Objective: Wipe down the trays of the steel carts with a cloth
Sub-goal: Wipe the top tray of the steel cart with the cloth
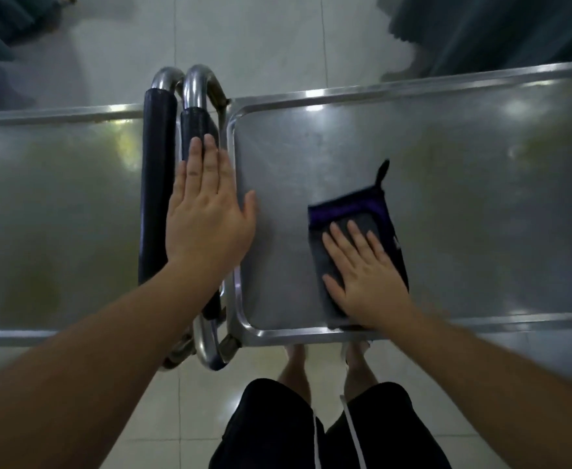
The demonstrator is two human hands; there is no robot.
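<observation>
Two steel carts stand side by side in front of me. On the right cart's tray (464, 184) lies a folded grey cloth (355, 214) with purple and black edging and a small hanging loop. My right hand (366, 272) presses flat on the cloth with straight fingers, near the tray's front left corner. My left hand (206, 211) lies flat with straight fingers on the black-padded handle (195, 125) of the right cart, at the tray's left edge. The left cart's tray (58, 204) holds nothing.
A second black-padded handle (157, 170), of the left cart, runs beside the first, so the two handles meet between the trays. White floor tiles (244, 35) surround the carts. Dark teal fabric (501, 32) hangs at the back right and back left. My legs stand below the front rim.
</observation>
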